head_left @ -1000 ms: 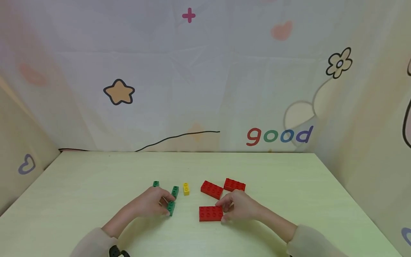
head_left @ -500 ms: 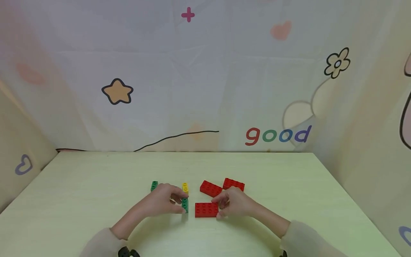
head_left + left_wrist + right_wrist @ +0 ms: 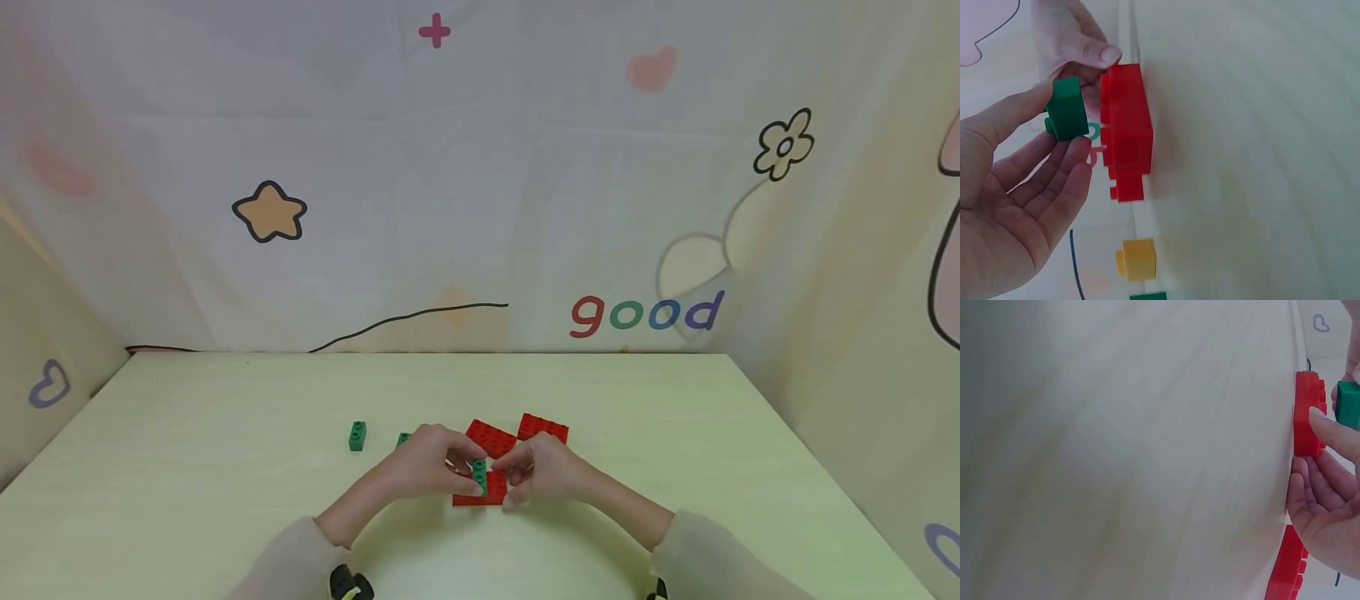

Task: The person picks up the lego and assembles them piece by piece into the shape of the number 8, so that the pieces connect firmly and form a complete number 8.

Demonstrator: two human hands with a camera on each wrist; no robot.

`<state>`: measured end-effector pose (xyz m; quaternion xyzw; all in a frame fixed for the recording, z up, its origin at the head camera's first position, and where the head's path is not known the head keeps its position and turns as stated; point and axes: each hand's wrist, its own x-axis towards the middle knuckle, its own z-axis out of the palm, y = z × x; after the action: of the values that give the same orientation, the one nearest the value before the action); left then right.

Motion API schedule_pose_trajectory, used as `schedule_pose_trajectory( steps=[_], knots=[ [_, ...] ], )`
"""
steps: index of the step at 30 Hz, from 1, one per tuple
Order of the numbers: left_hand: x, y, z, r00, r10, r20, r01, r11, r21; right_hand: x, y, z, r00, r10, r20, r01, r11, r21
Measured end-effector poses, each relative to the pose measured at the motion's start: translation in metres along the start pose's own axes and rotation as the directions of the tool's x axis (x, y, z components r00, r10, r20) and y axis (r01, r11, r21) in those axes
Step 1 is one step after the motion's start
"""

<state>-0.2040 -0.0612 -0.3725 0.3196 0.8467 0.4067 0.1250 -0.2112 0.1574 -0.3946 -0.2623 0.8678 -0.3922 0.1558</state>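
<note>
Left hand [image 3: 431, 462]: narrow, thumb and fingertips pinching a green brick [image 3: 478, 478], studs up. Right hand [image 3: 551, 475]: narrow too, thumb and fingers gripping the right end of a red brick [image 3: 497, 484]. The hands are near each other over the middle of the work, and the green brick sits between them, above the red one; both wrist views show a gap between the two bricks.

Behind, a pale cloth backdrop [image 3: 375, 150] printed with a star, a flower, hearts, a cross and the word "good" in coloured letters. In front of it, the desk [image 3: 225, 483], light, faintly yellow-green, running back to the cloth.

Pale sleeves [image 3: 288, 554] on both forearms, with a dark band [image 3: 351, 582] at the left wrist.

Red bricks, the largest: the gripped one lies studs up on the desk. Just beyond it, a second red brick [image 3: 491, 437] at a slant; beside that, farther right, a third red brick [image 3: 543, 427], their near corners apparently meeting.

Smaller pieces: a loose green brick [image 3: 357, 436] left of the left hand; another green brick [image 3: 403, 438] mostly hidden behind that hand. One yellow brick [image 3: 1139, 260], seen only from the left wrist.
</note>
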Motion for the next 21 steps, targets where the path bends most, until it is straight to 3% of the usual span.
schedule_pose_trajectory(
  steps=[7,21],
  knots=[
    [0.014,0.003,0.015,1.0,-0.006,-0.014,0.007,1.0,0.005,-0.001,0.003,0.0,1.0,-0.025,0.006,0.024,0.999,0.043],
    [0.022,0.011,0.02,1.0,-0.012,-0.023,0.014,0.996,0.086,-0.001,0.002,0.002,1.0,-0.014,-0.002,0.014,0.997,0.079]
  ],
)
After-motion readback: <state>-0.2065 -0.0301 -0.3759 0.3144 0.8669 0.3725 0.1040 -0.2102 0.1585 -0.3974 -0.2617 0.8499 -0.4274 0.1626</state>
